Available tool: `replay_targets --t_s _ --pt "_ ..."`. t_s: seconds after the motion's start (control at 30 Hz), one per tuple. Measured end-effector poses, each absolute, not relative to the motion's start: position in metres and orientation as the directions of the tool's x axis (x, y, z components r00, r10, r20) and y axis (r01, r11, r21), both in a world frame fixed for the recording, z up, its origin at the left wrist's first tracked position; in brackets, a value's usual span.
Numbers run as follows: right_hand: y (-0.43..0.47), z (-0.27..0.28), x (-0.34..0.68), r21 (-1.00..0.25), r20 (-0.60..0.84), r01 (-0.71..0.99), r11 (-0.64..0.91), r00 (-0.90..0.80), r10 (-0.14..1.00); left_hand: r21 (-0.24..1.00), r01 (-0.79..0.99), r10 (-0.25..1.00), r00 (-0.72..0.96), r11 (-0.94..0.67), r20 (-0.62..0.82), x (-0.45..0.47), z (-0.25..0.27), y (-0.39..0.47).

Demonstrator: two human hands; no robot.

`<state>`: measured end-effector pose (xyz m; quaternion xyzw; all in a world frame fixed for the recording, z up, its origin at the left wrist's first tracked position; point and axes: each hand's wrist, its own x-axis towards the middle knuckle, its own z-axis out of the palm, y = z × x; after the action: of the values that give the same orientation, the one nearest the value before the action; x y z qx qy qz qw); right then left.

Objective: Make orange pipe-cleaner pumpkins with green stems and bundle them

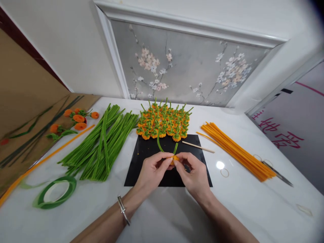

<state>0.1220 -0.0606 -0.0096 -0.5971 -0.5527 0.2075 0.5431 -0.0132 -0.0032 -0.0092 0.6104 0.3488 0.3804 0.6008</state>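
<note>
Between my two hands is a small orange pipe-cleaner flower (175,158), with green pipe-cleaner ends rising from it. My left hand (155,168) pinches its left side with thumb and forefinger. On the other side, my right hand (193,172) presses it with thumb and forefinger. Both hands are over a black mat (144,148). Just beyond them stand several finished orange flowers (164,119) in a dense group, green stems pointing up. A thin wooden stick (198,146) lies across the mat's right edge. My fingers partly cover the held flower.
Green pipe cleaners (101,145) lie left, near a roll of green tape (55,192). Orange pipe cleaners (235,150) lie right, partly over scissors (280,175). A rubber band (224,172) is on the white table (162,216). Orange flowers (78,118) sit far left; a wall stands behind.
</note>
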Motion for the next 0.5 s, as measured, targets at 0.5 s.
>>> replay_targets --t_s 0.5 --pt "-0.059 -0.006 0.127 -0.715 0.563 0.597 0.365 0.182 0.806 0.990 -0.043 0.838 0.538 0.137 -0.092 -0.016 -0.002 -0.002"
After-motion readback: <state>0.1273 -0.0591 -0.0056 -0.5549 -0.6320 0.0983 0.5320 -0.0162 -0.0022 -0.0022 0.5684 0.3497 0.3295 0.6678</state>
